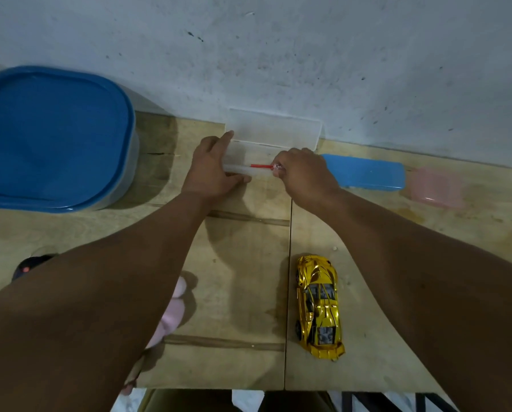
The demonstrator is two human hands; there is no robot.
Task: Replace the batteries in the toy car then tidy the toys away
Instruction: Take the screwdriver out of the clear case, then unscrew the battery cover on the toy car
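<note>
- The clear plastic case [274,129] stands open at the back of the wooden desk [242,278], its lid leaning against the grey wall [278,49]; every place below is given from this case.
- The left hand [210,168] lies at the case's left end, forefinger stretched along the edge and thumb laid along the front rim; the fingers look straight, pressing rather than curling.
- The right hand [303,173] is at the case's front right corner, its grip closed in a pinch on the shiny end of a red-shafted screwdriver [262,166].
- The red shaft runs leftward along the front rim of the case towards the left hand; whether it is inside the case or just above it I cannot tell.
- The gold toy car [318,306] sits well in front of the case, nearer the person, slightly to the right, wheels down, touched by neither hand.
- A blue pencil-box [367,172] lies just right of the case, partly behind the right hand.
- A pink container [437,187] sits further right, beyond the blue box.
- A large tub with a blue lid [52,138] stands well to the left of the case.
- A pink soft item [170,319] shows in front and left, partly hidden by the left forearm.
</note>
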